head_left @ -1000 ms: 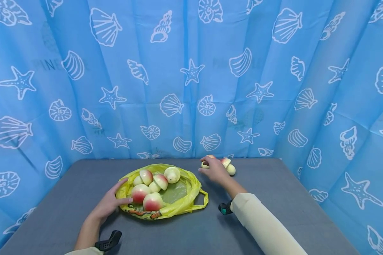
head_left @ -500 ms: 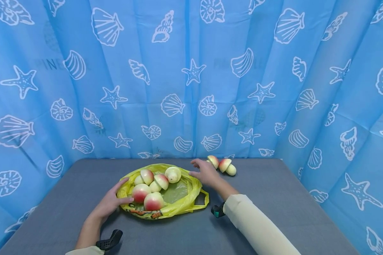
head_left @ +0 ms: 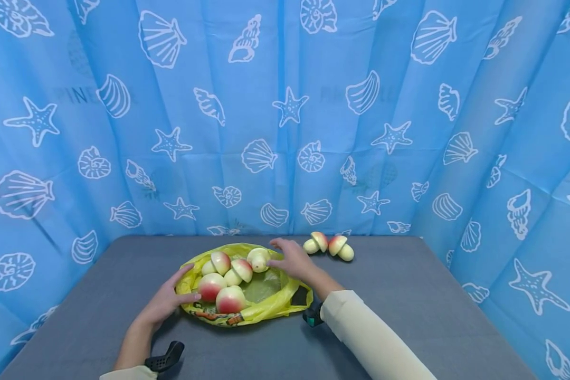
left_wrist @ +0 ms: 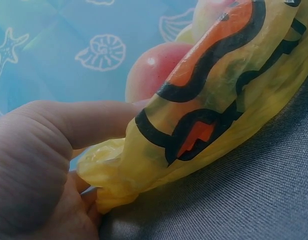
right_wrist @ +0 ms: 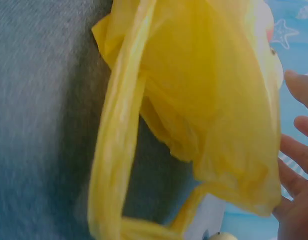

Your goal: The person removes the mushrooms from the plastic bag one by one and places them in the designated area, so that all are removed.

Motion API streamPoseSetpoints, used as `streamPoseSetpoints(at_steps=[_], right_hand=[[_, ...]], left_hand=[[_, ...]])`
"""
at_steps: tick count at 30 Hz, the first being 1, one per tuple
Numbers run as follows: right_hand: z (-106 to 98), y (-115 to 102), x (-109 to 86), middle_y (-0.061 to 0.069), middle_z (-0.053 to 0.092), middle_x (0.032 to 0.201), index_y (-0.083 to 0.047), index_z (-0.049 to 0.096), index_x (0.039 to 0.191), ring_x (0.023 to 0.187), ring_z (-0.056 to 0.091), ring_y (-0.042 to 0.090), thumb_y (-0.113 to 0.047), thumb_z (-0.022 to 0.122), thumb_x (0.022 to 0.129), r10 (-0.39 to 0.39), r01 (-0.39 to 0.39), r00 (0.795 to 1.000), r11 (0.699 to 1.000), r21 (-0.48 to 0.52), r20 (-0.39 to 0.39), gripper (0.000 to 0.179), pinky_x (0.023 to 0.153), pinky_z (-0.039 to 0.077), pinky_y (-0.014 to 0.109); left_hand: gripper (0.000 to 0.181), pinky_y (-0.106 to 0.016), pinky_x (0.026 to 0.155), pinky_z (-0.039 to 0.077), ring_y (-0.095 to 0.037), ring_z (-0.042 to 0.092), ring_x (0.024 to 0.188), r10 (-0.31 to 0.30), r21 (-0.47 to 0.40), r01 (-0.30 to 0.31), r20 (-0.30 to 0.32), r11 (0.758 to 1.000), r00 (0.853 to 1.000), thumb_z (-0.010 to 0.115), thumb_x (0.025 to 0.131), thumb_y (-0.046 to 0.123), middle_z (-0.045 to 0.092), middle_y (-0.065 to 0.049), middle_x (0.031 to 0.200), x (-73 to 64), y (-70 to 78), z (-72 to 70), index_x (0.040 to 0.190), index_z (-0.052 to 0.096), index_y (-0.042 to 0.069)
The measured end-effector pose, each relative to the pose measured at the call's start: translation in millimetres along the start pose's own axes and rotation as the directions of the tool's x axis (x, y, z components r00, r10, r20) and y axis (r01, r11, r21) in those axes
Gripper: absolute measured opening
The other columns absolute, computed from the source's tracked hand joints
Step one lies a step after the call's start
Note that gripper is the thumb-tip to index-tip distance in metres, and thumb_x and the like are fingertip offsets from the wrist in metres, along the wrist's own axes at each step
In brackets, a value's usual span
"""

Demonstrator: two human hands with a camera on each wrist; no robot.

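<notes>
In the head view a yellow plastic bag (head_left: pixel 266 315) lies on its base with its mouth spread, several red-and-cream toy mushrooms inside. My left hand (head_left: pixel 159 305) holds the bag's left rim; in the left wrist view the thumb (left_wrist: pixel 94 120) reaches over the rim and the fingers lie behind the bunched plastic. My right hand (head_left: pixel 294 261) is over the bag's right rim, fingers spread and holding nothing, its tips close to a pale mushroom (head_left: pixel 258 259). The right wrist view shows its fingers (right_wrist: pixel 296 155) beside the bag's outer wall.
Two more toy mushrooms lie on the grey table (head_left: pixel 399 311) behind my right hand: one left mushroom (head_left: pixel 315 243) and one right mushroom (head_left: pixel 341 248). The bag's handle loop (head_left: pixel 309 296) hangs out at its right. A blue shell-print curtain (head_left: pixel 285 132) stands behind the table.
My right hand has moved left from the two mushrooms on the table to the bag's right rim, uncovering them. My left hand stays at the bag's left side.
</notes>
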State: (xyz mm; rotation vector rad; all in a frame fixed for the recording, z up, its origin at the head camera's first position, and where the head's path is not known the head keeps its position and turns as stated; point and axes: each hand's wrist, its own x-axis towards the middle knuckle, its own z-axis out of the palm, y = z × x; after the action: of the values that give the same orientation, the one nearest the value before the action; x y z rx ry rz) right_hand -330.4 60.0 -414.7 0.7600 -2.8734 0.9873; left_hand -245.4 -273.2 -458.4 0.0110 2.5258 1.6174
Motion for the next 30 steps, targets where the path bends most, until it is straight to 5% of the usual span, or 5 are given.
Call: streamPoseSetpoints(at_steps=[30], right_hand=[[19.9,-22.5,15.2,0.004,0.054,0.138,-0.019,0.045,0.145,0.131,0.04,0.033,-0.048,0.073,0.084,0.061,-0.049,0.996,0.986,-0.16,0.067,0.073,0.106,0.03,0.054]], left_hand=[[0.091,-0.063,0.108,0.02,-0.043,0.021,0.134,0.007,-0.021,-0.006,0.002,1.0,1.0,0.077,0.083,0.032,0.011,-0.026,0.156,0.7,-1.0,-0.7,0.154,0.023,0.014]])
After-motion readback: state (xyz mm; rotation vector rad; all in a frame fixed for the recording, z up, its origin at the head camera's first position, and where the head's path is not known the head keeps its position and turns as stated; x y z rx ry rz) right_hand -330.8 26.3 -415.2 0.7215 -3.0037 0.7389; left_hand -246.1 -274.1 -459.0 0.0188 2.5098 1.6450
